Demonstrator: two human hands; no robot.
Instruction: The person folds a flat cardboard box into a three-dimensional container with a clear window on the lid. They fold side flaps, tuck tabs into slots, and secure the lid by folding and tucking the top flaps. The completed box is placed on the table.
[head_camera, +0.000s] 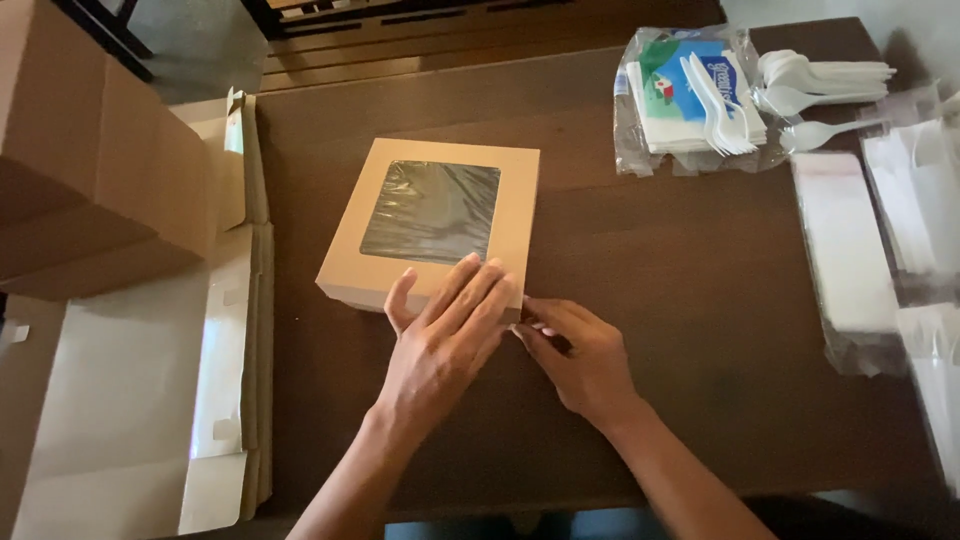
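While spread across most of the view, dark wooden table (700, 300), bearing everything else. On the far left, big closed cardboard carton (90, 150), and below it a stack of flat, unfolded box blanks (140, 400), pale side up, just beside the table's left edge. Near the table's middle, square kraft box with clear window lid (432, 225), lid down, lying flat. Along the right edge, piles of clear plastic sleeves (850, 250). At the top right, pack of white napkins in clear wrap (680, 100), white plastic forks (725, 110) lying on it, white plastic spoons (815, 85) just beside. Left hand (445, 340) open, fingers flat, pressing on the box's near right corner. Right hand (580, 360) curled, fingertips pinching at that same corner; whether gripping a flap or only touching, cannot tell.
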